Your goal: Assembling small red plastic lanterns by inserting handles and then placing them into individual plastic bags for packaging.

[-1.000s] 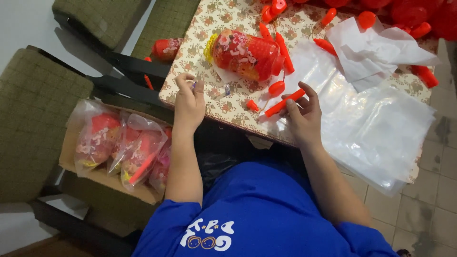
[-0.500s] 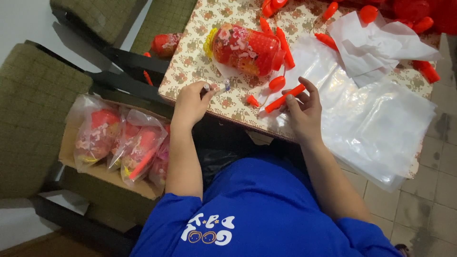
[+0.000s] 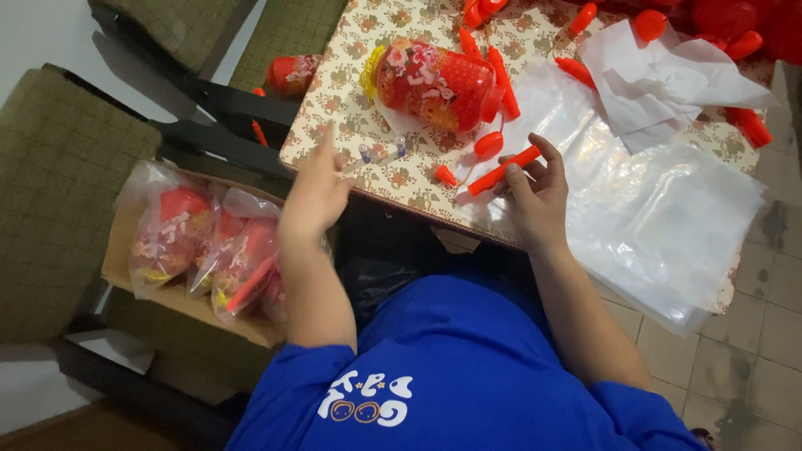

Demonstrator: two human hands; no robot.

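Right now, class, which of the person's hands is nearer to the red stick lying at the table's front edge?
Right. The right hand has its fingers on the red stick; the left hand is well off to its left, near two small batteries.

The right hand [image 3: 535, 196] pinches a red stick [image 3: 504, 170] on the floral table [image 3: 351, 100]. At nine o'clock from it, the left hand [image 3: 316, 194] hovers beside two small batteries [image 3: 383, 150]; a red lantern [image 3: 434, 83] lies at twelve.

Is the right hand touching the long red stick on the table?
Touching. In the head view, the right hand has its fingers resting on the red stick, which lies on the flowery tablecloth.
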